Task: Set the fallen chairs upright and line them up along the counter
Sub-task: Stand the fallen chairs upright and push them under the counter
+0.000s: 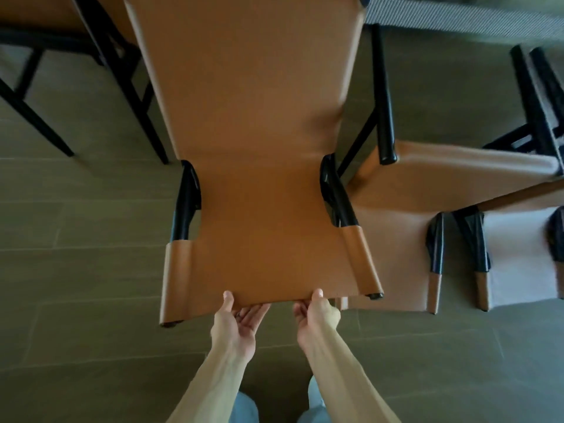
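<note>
Grey-brown floor tiles (pixel 91 285) are spreading under everything. A tan leather chair (pixel 253 148) with a black frame is filling the middle of the view. The left hand (pixel 236 325) and the right hand (pixel 317 315) are both gripping the near top edge of its backrest, thumbs over, fingers curled beneath. Just right of it, a second tan chair (pixel 427 190) is sitting close; left of it, black chair legs (pixel 39 117) are standing.

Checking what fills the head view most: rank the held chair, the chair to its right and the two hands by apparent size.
1. Held chair
2. Chair to its right, partly hidden
3. Left hand and right hand, alike
</note>
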Action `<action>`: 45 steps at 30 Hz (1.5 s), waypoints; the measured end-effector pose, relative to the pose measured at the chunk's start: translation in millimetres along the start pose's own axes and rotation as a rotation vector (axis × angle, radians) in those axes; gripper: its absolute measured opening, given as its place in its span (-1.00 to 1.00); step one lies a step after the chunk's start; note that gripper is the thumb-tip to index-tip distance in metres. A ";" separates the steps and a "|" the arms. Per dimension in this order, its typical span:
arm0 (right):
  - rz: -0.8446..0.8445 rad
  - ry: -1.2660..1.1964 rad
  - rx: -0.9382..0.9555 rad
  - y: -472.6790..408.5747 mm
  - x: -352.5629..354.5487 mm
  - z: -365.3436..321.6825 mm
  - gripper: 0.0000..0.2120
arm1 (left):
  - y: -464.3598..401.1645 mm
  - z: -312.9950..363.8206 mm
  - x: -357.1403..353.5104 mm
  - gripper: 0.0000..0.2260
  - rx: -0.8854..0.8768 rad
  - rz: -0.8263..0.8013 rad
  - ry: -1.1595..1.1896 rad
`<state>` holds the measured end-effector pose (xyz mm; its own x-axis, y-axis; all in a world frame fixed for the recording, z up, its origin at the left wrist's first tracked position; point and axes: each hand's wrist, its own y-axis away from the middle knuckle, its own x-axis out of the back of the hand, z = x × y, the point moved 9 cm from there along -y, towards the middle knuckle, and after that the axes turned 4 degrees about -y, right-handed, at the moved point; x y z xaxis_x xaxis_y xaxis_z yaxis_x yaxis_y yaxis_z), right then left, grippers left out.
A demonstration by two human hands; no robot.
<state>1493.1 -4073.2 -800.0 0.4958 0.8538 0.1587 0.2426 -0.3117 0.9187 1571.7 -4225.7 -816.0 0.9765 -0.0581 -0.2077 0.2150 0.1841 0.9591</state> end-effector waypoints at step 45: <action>-0.196 0.309 0.681 215.0 -522.6 -445.0 -0.80 | 71.8 432.8 -559.8 -0.82 -0.420 -0.072 -0.347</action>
<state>915.1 -4400.9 -524.5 0.1599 0.9663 0.2018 0.8110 -0.2452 0.5311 1032.9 -4604.6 -547.7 0.9113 -0.3920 -0.1262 0.3388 0.5394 0.7709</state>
